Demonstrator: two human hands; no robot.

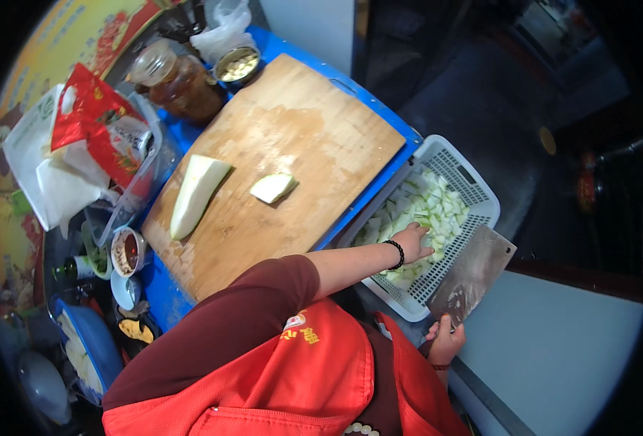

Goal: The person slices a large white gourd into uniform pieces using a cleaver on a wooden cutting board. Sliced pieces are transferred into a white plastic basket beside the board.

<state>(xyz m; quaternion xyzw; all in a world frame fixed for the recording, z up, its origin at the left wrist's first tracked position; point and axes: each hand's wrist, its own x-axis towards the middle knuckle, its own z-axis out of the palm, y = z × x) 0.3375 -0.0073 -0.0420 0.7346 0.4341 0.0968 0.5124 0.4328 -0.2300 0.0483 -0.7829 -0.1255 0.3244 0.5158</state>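
Note:
My left hand (413,243), with a black bead bracelet at its wrist, reaches into a white plastic basket (488,204) with its fingers apart. It is over or touching the chopped pale-green gourd pieces (446,207); nothing shows in its grip. My right hand (448,340) holds a cleaver (473,272) by the handle, the broad blade tilted up beside the basket's near right rim. On the wooden cutting board (310,125) lie a long peeled gourd piece (197,196) and a shorter cut chunk (272,188).
The board rests on a blue table (171,297). Along its left side stand a glass jar (185,87) of brown contents, a bowl of pale cloves (238,66), a red package (103,125) in a clear tub, and a small sauce tub (128,252). A pale panel (550,338) lies right.

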